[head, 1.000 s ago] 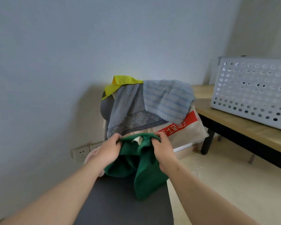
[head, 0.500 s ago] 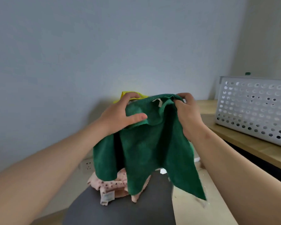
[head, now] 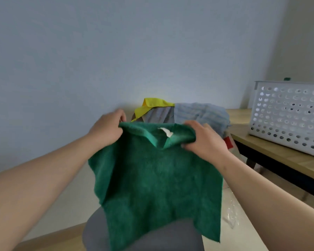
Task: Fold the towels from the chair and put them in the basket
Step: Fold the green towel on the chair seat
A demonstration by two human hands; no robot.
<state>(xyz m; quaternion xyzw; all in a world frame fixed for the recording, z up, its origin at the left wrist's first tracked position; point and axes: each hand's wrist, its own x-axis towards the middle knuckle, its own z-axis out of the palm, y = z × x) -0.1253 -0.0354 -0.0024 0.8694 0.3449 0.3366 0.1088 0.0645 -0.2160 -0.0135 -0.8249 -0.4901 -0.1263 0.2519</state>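
Writing: the only label you can see is a small white tag (head: 166, 132) at the top edge of the green towel (head: 158, 178), and nothing on it can be read. A red patch (head: 228, 143) shows at the chair's right side, just past your right hand; any print on it is hidden.
Green towel: you hold it in the air above the chair (head: 170, 238) seat, spread flat and facing you. Its top edge runs left to right and the cloth hangs straight down, its lower edge in front of the seat. It looks close to square, so you cannot tell a long axis. Between your hands the top edge folds over toward you.
Left hand (head: 107, 129): it pinches the towel's top left corner; it is blurred.
Right hand (head: 205, 140): its fingers curl round the bunched top right corner.
Towels counted: four. One is in your hands and three are draped over the chair's back: a yellow towel (head: 152, 105), a grey towel (head: 158, 115) and a blue striped towel (head: 201, 113).
Basket (head: 288, 116): one, white with round holes, on the wooden table (head: 279, 156) to the right of the chair, well apart from the green towel.
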